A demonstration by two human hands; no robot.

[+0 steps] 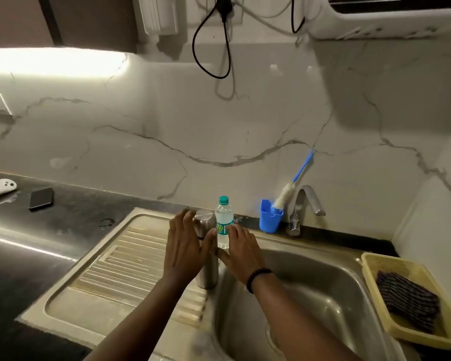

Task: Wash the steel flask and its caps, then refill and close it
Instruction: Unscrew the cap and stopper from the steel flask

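The steel flask (208, 267) stands upright on the ribbed drainboard (123, 261), at the edge of the sink basin (310, 290), with its steel cap on top. My left hand (185, 246) is spread with straight fingers against the flask's left side and hides much of it. My right hand (241, 250) reaches in from the right, fingers extended, its thumb close to the flask body. Whether either hand touches the flask is unclear. A clear plastic water bottle (224, 220) with a green cap stands just behind the flask.
A blue cup (270, 217) holding a bottle brush (287, 192) sits by the chrome tap (301, 209). A yellow basket (406, 300) with a dark cloth is at the right. A phone (41, 198) and a white device (0, 188) lie on the dark counter at the left.
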